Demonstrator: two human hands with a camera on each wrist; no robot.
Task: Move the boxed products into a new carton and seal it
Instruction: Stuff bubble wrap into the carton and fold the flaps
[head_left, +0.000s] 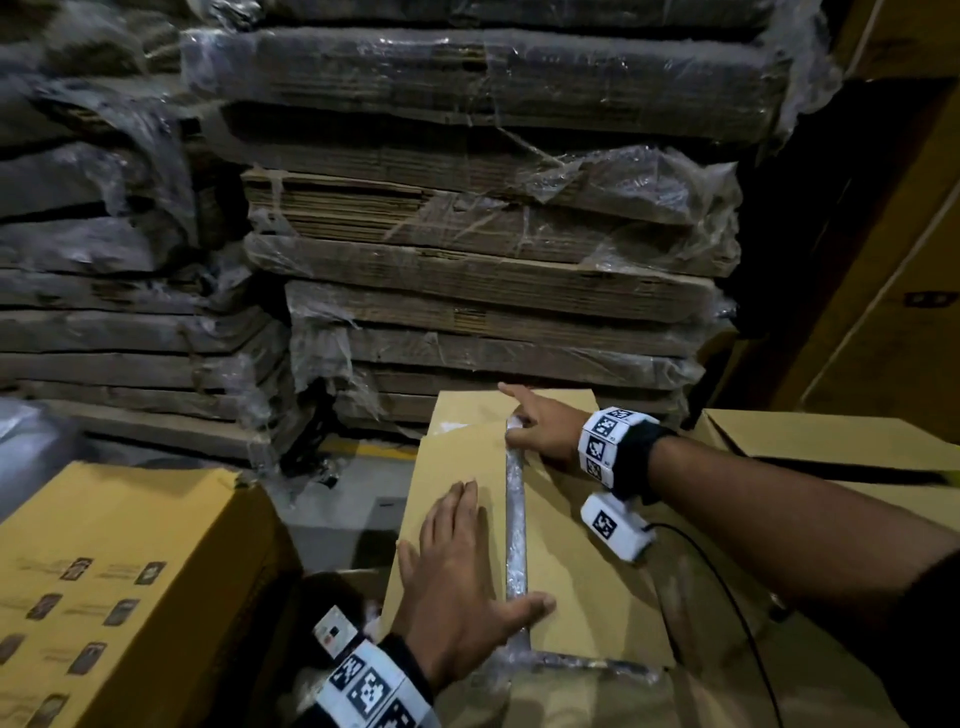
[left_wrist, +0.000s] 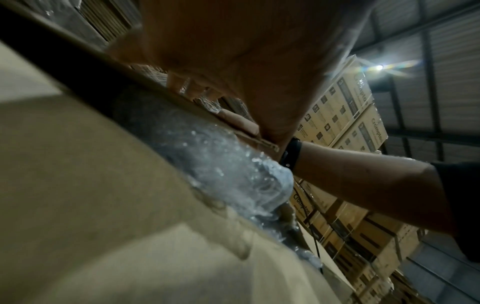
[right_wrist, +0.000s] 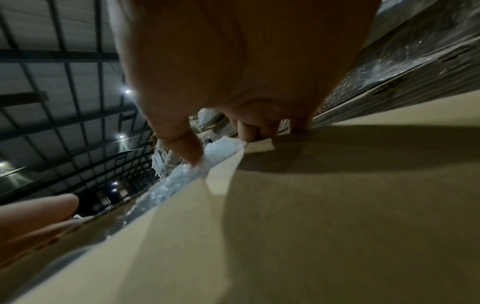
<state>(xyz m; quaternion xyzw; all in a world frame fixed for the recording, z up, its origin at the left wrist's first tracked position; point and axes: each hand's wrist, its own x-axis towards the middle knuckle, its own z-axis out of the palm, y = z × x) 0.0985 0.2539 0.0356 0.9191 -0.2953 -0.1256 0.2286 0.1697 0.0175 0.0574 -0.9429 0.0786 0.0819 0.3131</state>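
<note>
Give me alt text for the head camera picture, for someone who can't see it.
Two bare hands press down the top flaps of a brown carton: the left hand lies flat on the left flap, the right hand at the far end of the gap, where clear plastic wrap shows. Wrapped stacks of flat cardboard rise behind, and a printed carton stands at left.
</note>
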